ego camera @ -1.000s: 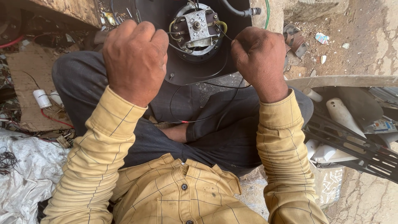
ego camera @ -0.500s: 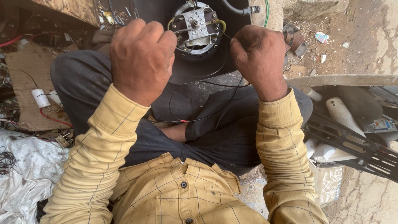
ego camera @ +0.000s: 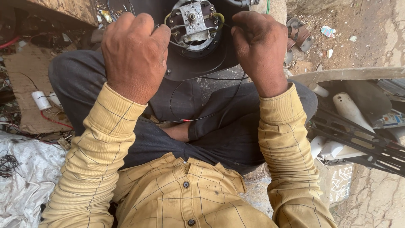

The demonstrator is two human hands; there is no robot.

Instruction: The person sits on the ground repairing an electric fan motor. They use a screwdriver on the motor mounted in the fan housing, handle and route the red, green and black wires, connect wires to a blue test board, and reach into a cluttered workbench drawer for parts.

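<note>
Overhead, looking down at a seated person w/ crossed legs in dark trousers and a yellow checked shirt. A small fan motor [ego camera: 193, 23] sits in a black round housing [ego camera: 198, 63] propped against the knees, prob. so both hands can reach it. Left hand [ego camera: 134, 55], left of the motor, is curled into a loose fist, fingertips pinching thin wires at the motor's edge. Right hand [ego camera: 258, 48], right of the motor, is also closed, pinching a thin wire pulled taut from the motor. A black wire w/ a red stretch [ego camera: 185, 120] droops below the motor across the lap. No bench: work is on dirt ground [ego camera: 363, 38] outdoors. Left of the motor lie cardboard [ego camera: 25, 84], a white capacitor [ego camera: 41, 100] and white sacking [ego camera: 25, 181]; right of it, a dismantled fan grille and blades [ego camera: 358, 122].
</note>
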